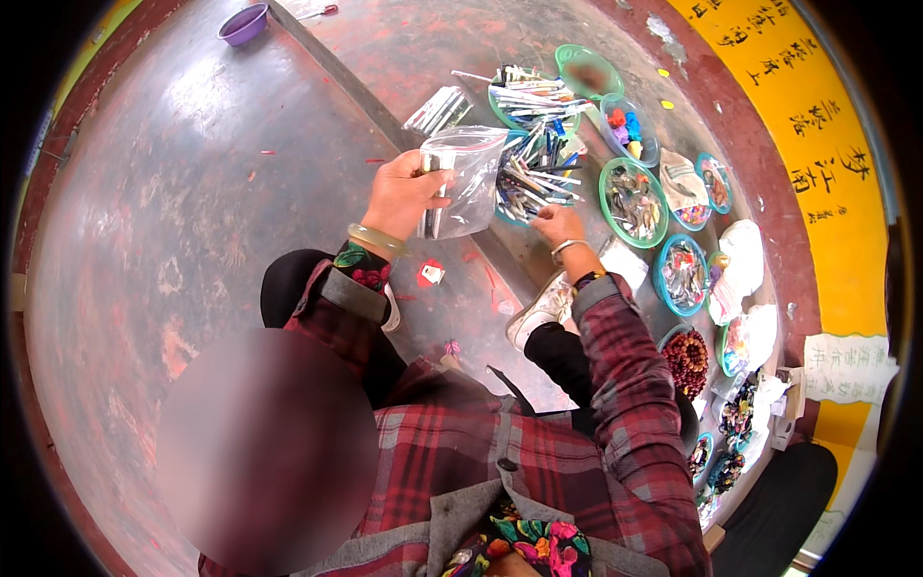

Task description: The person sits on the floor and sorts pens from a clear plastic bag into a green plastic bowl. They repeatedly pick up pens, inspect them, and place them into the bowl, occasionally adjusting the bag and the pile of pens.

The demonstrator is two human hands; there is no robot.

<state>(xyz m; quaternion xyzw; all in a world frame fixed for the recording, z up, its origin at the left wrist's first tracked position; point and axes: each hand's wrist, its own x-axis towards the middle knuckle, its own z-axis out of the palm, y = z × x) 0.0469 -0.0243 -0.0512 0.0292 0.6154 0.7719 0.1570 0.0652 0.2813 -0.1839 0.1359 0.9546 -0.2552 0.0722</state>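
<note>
My left hand [404, 192] holds up a clear plastic bag [464, 181] with a few pens inside; a pale green bangle sits on that wrist. My right hand [558, 226] reaches down into a green bowl of pens [538, 178] just right of the bag, fingers closed among the pens; whether it grips one is hard to tell. Both sleeves are red plaid.
Along the right, a row of green and blue bowls [632, 200] holds small items, beads [688, 361] and trinkets. A bundle of pens [437, 111] lies on the floor behind the bag. A purple bowl [242, 23] sits far left. A yellow wall [817, 144] borders the right.
</note>
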